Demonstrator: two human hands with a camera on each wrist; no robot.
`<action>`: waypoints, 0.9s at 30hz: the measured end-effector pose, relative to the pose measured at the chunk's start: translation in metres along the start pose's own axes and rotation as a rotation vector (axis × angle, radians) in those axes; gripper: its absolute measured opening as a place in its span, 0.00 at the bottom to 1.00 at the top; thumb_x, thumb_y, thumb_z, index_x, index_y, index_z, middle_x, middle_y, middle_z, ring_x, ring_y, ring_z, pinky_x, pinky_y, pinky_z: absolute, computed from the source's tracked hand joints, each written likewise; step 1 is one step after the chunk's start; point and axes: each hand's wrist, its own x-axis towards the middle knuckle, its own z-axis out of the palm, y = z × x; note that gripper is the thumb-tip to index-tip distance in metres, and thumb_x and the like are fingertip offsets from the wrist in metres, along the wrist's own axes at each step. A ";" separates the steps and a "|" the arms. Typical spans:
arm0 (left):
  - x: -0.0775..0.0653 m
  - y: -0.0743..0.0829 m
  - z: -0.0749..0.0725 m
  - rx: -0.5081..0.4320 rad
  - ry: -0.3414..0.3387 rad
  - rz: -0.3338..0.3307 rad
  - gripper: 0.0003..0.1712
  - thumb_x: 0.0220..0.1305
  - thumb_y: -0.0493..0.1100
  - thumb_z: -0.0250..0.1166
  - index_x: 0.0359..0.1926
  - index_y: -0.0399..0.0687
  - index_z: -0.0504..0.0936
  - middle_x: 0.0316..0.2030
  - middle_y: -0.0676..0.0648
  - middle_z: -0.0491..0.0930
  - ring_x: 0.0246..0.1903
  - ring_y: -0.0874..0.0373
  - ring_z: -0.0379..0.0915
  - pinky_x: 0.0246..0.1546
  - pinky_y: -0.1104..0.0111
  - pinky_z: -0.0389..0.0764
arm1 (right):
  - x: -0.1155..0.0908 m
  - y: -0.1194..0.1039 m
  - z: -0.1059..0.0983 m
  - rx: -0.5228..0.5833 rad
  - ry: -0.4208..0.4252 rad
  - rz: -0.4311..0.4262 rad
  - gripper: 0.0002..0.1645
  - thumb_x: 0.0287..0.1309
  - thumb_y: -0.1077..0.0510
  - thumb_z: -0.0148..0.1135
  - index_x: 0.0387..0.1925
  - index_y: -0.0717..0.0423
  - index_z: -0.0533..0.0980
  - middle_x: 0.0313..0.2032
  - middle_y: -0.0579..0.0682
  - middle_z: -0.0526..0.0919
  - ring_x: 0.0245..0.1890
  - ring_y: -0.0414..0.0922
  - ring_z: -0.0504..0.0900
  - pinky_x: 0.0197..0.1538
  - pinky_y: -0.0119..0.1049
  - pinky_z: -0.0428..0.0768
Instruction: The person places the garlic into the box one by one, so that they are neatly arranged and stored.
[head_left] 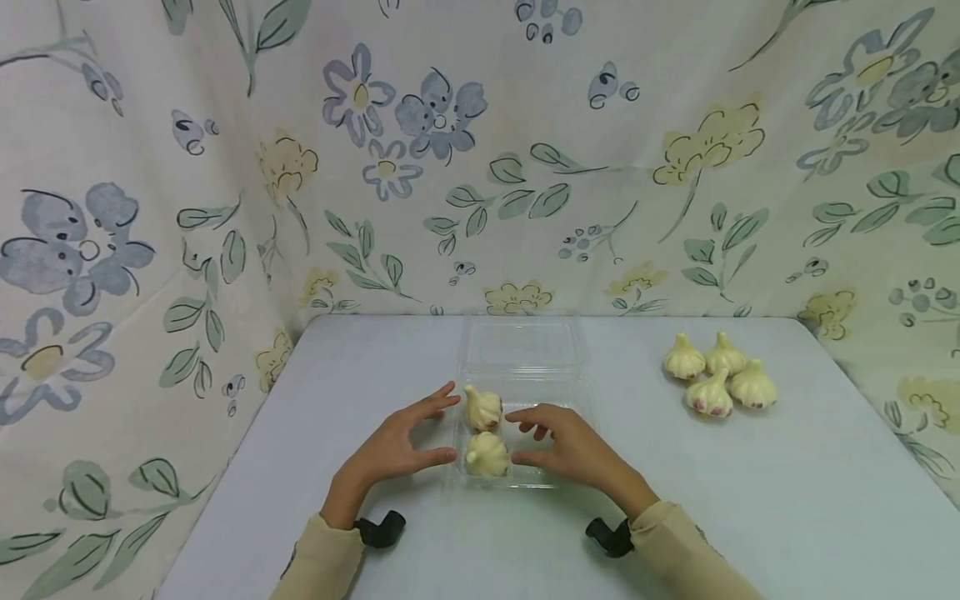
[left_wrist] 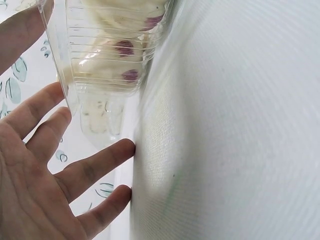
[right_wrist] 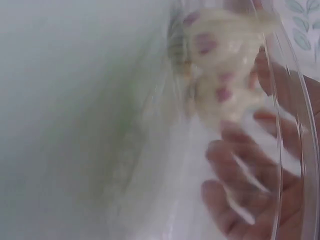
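Two garlic bulbs, cream with purple patches, lie one behind the other in the left side of a clear plastic clamshell box. The box's lid is folded back, away from the person. My left hand is just outside the box's left wall, its fingers spread; in the left wrist view its fingertips come close to the wall, and contact is unclear. My right hand reaches into the box just right of the bulbs, fingers extended and slightly bent. Blurred in the right wrist view, its fingers show through the clear wall.
Several more garlic bulbs stand grouped at the back right of the white table. A floral cloth hangs behind the table and at its left. Black wrist camera mounts sit at both wrists.
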 end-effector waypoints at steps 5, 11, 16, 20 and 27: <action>0.000 -0.001 0.000 0.011 0.002 -0.003 0.45 0.59 0.57 0.75 0.75 0.61 0.68 0.79 0.63 0.54 0.67 0.47 0.73 0.68 0.38 0.66 | -0.009 0.010 -0.010 -0.031 0.075 -0.001 0.29 0.57 0.52 0.76 0.60 0.53 0.80 0.47 0.53 0.87 0.42 0.51 0.84 0.46 0.46 0.83; 0.000 -0.001 -0.001 0.006 -0.002 0.013 0.45 0.59 0.59 0.74 0.75 0.59 0.68 0.79 0.61 0.54 0.67 0.46 0.74 0.68 0.38 0.66 | -0.019 0.018 -0.017 -0.057 0.189 -0.033 0.27 0.54 0.54 0.77 0.57 0.48 0.82 0.44 0.51 0.88 0.42 0.50 0.85 0.45 0.45 0.83; 0.000 -0.001 -0.001 0.011 -0.005 0.020 0.46 0.59 0.61 0.74 0.75 0.59 0.68 0.80 0.61 0.54 0.67 0.46 0.73 0.69 0.38 0.66 | -0.024 0.019 -0.021 -0.064 0.275 -0.061 0.25 0.53 0.56 0.78 0.54 0.46 0.83 0.45 0.48 0.89 0.44 0.45 0.84 0.46 0.46 0.83; 0.000 -0.001 -0.001 0.022 -0.002 0.014 0.46 0.59 0.62 0.74 0.75 0.59 0.68 0.79 0.62 0.54 0.67 0.47 0.74 0.69 0.38 0.66 | -0.026 0.021 -0.024 -0.068 0.319 -0.078 0.24 0.52 0.55 0.79 0.53 0.44 0.84 0.43 0.42 0.89 0.45 0.41 0.82 0.47 0.46 0.83; 0.000 -0.002 -0.001 0.006 -0.003 0.011 0.45 0.59 0.57 0.75 0.75 0.62 0.68 0.79 0.62 0.54 0.67 0.46 0.73 0.69 0.39 0.66 | -0.032 0.025 -0.028 -0.079 0.379 -0.053 0.24 0.51 0.56 0.80 0.52 0.44 0.85 0.43 0.38 0.88 0.46 0.38 0.80 0.49 0.47 0.83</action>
